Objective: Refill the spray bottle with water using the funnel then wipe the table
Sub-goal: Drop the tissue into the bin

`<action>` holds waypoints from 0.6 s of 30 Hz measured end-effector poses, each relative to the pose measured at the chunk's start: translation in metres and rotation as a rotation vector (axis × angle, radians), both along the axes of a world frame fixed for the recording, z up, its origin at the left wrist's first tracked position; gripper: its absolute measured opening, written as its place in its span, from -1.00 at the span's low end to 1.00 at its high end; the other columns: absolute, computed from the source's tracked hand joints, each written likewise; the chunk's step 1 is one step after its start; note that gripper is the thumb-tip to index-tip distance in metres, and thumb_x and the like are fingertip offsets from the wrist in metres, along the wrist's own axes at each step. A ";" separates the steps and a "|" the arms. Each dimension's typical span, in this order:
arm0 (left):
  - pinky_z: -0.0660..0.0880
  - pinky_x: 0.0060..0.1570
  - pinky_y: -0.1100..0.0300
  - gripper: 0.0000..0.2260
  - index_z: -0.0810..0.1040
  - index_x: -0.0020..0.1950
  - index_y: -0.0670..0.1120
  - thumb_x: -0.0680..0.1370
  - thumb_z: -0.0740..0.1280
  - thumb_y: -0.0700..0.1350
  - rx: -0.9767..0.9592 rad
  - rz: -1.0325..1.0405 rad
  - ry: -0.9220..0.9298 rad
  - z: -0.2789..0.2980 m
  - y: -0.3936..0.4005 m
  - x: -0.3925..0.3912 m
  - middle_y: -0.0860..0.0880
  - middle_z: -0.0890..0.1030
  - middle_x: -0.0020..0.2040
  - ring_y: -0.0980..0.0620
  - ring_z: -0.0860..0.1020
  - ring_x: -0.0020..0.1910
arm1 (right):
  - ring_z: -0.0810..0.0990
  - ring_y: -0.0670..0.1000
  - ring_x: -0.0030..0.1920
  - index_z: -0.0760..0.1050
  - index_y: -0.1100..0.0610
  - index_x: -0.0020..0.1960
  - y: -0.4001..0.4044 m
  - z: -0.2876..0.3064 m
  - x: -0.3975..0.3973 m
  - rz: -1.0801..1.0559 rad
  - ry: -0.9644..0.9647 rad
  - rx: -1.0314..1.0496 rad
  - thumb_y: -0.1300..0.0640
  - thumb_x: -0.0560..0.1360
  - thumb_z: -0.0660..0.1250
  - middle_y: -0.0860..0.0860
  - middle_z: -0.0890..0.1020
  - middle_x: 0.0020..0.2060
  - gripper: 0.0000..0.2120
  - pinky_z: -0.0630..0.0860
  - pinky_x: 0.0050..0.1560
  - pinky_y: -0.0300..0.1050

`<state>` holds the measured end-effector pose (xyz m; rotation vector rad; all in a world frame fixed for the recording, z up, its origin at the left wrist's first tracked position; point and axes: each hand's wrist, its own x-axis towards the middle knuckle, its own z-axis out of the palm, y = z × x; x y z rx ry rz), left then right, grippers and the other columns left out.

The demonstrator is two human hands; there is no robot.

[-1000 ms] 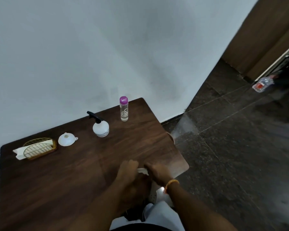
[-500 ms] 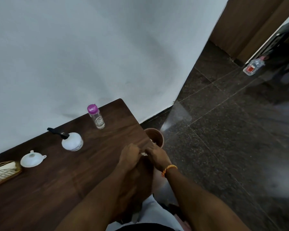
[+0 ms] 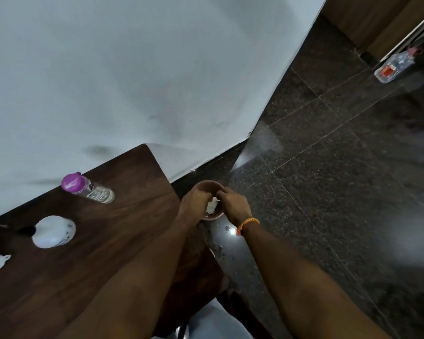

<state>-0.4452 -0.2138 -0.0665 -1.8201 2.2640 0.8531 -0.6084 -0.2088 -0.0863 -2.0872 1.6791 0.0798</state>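
Your left hand [image 3: 196, 200] and right hand [image 3: 233, 204] both pinch crumpled tissue [image 3: 212, 206] over the bin [image 3: 209, 185] beside the bench [image 3: 123, 231].

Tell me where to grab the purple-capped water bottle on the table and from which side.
Grip the water bottle round its clear body just below the purple cap, coming from the table's front edge. It stands upright and apart from the spray bottle, with the wall close behind.
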 end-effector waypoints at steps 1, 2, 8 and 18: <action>0.56 0.03 0.16 -0.72 0.67 0.24 -0.04 0.55 0.37 -0.02 0.021 0.014 -0.018 -0.012 -0.004 -0.002 -0.09 0.71 0.15 -0.11 0.67 0.16 | 0.66 0.17 0.04 0.56 0.04 0.19 -0.004 -0.010 -0.002 -0.014 -0.018 0.027 0.11 0.52 0.40 0.06 0.60 0.16 -0.76 0.65 -0.08 0.10; 0.62 -0.02 0.14 -0.69 0.67 0.22 -0.05 0.51 0.39 0.00 0.027 0.033 -0.034 -0.026 -0.009 -0.004 -0.11 0.72 0.12 -0.13 0.69 0.12 | 0.65 0.17 0.10 0.57 0.05 0.21 -0.007 -0.015 -0.003 -0.041 -0.051 0.066 0.11 0.53 0.39 0.05 0.60 0.17 -0.75 0.65 -0.02 0.10; 0.59 0.04 0.10 -0.75 0.68 0.21 0.03 0.58 0.39 0.06 0.126 0.149 0.058 -0.063 -0.021 -0.012 -0.02 0.71 0.06 -0.04 0.68 0.05 | 0.66 0.20 0.07 0.60 0.15 0.21 -0.015 -0.038 -0.006 0.032 0.017 0.087 0.15 0.53 0.40 0.12 0.64 0.15 -0.74 0.64 -0.04 0.13; 0.54 0.29 -0.06 -0.57 0.43 0.52 -0.14 0.65 0.30 -0.08 0.183 0.012 -0.044 -0.086 -0.030 -0.021 -0.17 0.52 0.45 -0.18 0.58 0.31 | 0.66 0.21 0.15 0.57 0.10 0.29 -0.031 -0.065 -0.009 0.011 0.030 0.200 0.07 0.59 0.31 0.09 0.54 0.36 -0.70 0.65 0.03 0.17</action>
